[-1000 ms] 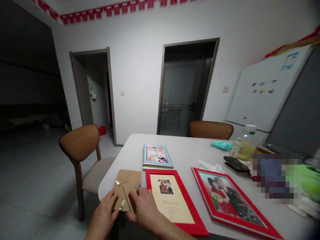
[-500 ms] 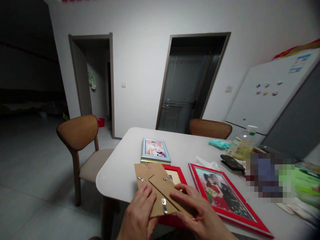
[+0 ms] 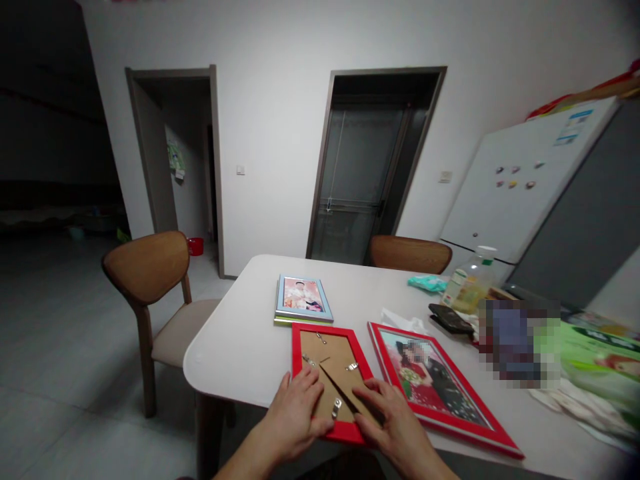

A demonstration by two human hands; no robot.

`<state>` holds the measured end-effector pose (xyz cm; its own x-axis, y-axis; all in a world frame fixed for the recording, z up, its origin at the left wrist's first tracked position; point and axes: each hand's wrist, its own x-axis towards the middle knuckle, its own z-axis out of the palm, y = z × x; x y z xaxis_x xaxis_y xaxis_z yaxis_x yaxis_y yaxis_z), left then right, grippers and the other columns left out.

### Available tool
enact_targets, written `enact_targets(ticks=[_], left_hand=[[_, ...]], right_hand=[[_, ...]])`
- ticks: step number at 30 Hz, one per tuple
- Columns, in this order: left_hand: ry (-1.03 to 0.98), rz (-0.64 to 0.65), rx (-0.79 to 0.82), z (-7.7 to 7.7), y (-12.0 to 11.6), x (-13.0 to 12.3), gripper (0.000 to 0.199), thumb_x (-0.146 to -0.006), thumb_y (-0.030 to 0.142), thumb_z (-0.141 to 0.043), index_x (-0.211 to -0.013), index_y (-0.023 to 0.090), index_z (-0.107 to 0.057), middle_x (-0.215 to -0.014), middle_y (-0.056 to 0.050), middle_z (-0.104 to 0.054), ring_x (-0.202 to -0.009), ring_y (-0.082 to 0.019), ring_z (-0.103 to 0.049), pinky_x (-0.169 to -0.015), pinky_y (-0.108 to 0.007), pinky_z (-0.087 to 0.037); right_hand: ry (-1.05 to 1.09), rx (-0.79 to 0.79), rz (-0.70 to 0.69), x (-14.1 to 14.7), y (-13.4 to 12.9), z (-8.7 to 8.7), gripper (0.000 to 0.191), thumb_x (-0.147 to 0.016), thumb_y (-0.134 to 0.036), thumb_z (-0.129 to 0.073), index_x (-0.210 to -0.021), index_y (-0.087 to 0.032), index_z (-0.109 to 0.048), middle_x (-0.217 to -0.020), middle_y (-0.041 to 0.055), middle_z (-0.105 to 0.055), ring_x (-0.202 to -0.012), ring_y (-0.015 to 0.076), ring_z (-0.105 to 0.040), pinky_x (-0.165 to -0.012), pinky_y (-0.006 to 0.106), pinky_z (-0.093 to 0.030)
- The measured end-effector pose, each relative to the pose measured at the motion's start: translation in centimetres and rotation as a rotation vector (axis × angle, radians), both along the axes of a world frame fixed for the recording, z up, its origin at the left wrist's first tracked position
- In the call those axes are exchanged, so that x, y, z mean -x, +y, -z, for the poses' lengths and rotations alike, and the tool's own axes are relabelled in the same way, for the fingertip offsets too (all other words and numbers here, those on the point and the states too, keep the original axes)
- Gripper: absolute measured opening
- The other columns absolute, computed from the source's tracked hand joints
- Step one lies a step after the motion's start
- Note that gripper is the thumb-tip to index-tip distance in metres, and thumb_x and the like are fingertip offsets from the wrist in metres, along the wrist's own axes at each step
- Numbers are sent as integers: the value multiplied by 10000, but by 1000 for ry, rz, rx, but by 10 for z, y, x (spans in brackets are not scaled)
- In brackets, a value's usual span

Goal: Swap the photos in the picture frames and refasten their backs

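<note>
A red picture frame (image 3: 356, 340) lies face down at the near side of the table. Its brown backing board (image 3: 320, 345) sits within the frame's border, with metal clips (image 3: 337, 407) and a slanted stand leg on it. My left hand (image 3: 295, 413) grips the board's lower left side, fingers on the board and thumb near the lower edge. On the lower right, my right hand (image 3: 387, 417) has its fingers and thumb around the board's edge and stand leg. Right of it lies a larger red-framed photo (image 3: 440, 387), face up.
Blue and green small frames (image 3: 303, 299) are stacked farther back on the white table (image 3: 240, 320). On the right are a black wallet-like item (image 3: 450, 319), a bottle (image 3: 469, 283), a teal packet (image 3: 427, 284) and a green bag (image 3: 590, 353). Wooden chairs (image 3: 150, 267) stand around.
The backing board, held raised and tilted over the red frame before, has come down into the frame's border. Both hands have lowered with it. The view has shifted slightly.
</note>
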<state>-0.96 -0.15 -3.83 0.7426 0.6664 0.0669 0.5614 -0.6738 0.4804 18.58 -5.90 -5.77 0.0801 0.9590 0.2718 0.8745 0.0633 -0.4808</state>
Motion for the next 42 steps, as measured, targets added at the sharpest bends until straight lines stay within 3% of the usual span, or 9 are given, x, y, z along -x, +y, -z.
enact_targets(ticks=[4, 8, 12, 16, 22, 36, 42], left_hand=[[6, -18, -11, 1, -2, 9, 566, -707, 436, -523, -1201, 203, -375, -1329, -78, -304, -1221, -230, -234, -976, -483, -174], [22, -72, -38, 5, -4, 24, 673, -622, 476, -600, -1188, 174, -394, -1319, -106, -315, -1209, -253, -259, -972, -486, -193], [-33, -99, -127, 10, -6, 42, 485, -643, 430, -605, -1045, 176, -515, -1231, -107, -448, -1150, -244, -366, -967, -459, -229], [-58, -74, -188, 16, -9, 49, 363, -704, 374, -564, -1004, 175, -522, -1198, -107, -483, -1130, -236, -393, -951, -457, -265], [-61, -140, -200, 20, -13, 45, 307, -708, 351, -576, -945, 164, -523, -1188, -108, -490, -1123, -241, -398, -935, -448, -299], [-45, -199, -202, 23, -13, 44, 461, -679, 362, -605, -1080, 174, -479, -1175, -99, -506, -1101, -240, -428, -937, -429, -317], [-76, -188, -196, 23, -14, 45, 383, -671, 354, -615, -1000, 183, -523, -1171, -89, -511, -1095, -242, -433, -931, -433, -322]], right_hand=[[-77, -94, -39, 6, 10, 11, 291, -690, -304, -489, -935, -206, -611, -986, 100, -535, -939, 224, -477, -817, 360, -373], [-132, -127, -103, 23, 13, 11, 246, -732, -295, -453, -908, -214, -605, -963, 93, -532, -901, 215, -467, -772, 347, -371], [-152, -87, -171, 36, 21, 1, 241, -767, -291, -408, -929, -246, -580, -999, 63, -514, -917, 197, -442, -766, 323, -349], [-210, -51, -69, 35, 41, -7, 252, -776, -274, -378, -947, -230, -558, -984, 64, -500, -887, 191, -427, -746, 307, -338], [-275, -49, -58, 35, 59, -5, 231, -781, -242, -364, -761, -176, -584, -875, 75, -500, -850, 184, -411, -761, 283, -315], [-232, -37, -126, 28, 58, -3, 267, -781, -183, -336, -691, -161, -586, -844, 78, -520, -860, 170, -441, -790, 265, -334], [-261, -64, -231, 38, 38, -17, 245, -786, -232, -361, -903, -197, -573, -1010, 77, -503, -963, 192, -418, -837, 324, -320]])
